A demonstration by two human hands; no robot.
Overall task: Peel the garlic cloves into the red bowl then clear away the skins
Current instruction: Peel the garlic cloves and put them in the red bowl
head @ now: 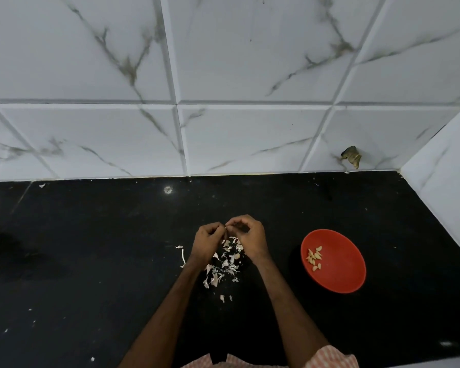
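Both hands were raised together over the middle of the black desk (91, 248), about midway between its back and front edges; the left hand (207, 241) had its fingers curled inward, and the right hand (248, 240) was arched, with its thumb and forefinger bent toward the left one; the fingertips of both met on a small pale piece (226, 228) and pinched it between them, though it was too small to tell whether skin remained on it; directly beneath the hands and running toward the front edge lay a loose heap of papery garlic skins (225, 264), with one long curled strip (182, 254) just to the left of the left wrist and a few scraps (225, 298) lying apart nearer the front edge; the red bowl (340, 277) stood upright on the desk to the right of the hands, apart from them and toward the right edge; inside it, against its left wall, a small cluster of peeled cloves (314, 257) rested; white flecks dotted the desk near its front left corner; a marbled white tiled wall (250, 75) rose from the back edge, and a dark crumpled scrap (352, 156) clung to it low down near the back right corner; checked sleeves (329, 358) showed at the bottom.
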